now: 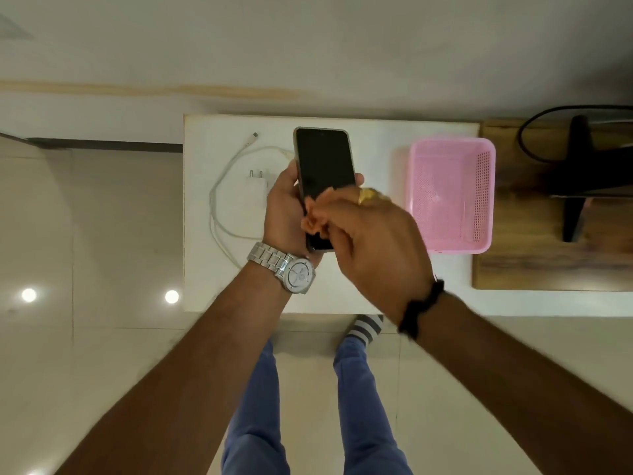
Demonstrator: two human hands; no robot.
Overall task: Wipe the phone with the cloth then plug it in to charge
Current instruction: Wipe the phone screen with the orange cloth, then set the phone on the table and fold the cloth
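Note:
My left hand (286, 207) grips a black phone (323, 166) above the white table (370, 138), its dark screen facing up at me. My right hand (370, 231) holds a small orange cloth (313, 221) bunched in its fingers and presses it on the lower part of the screen. The hand is blurred. A white charger plug (256, 186) with two pins lies on the table to the left of the phone. Its white cable (222, 204) loops around it, and the free connector end (254, 135) lies near the table's far edge.
A pink plastic basket (452, 241) stands on the table to the right of my hands. Beyond it a wooden board (513, 269) carries a black stand (579, 180) and a black cable. The table's near edge is just in front of my legs.

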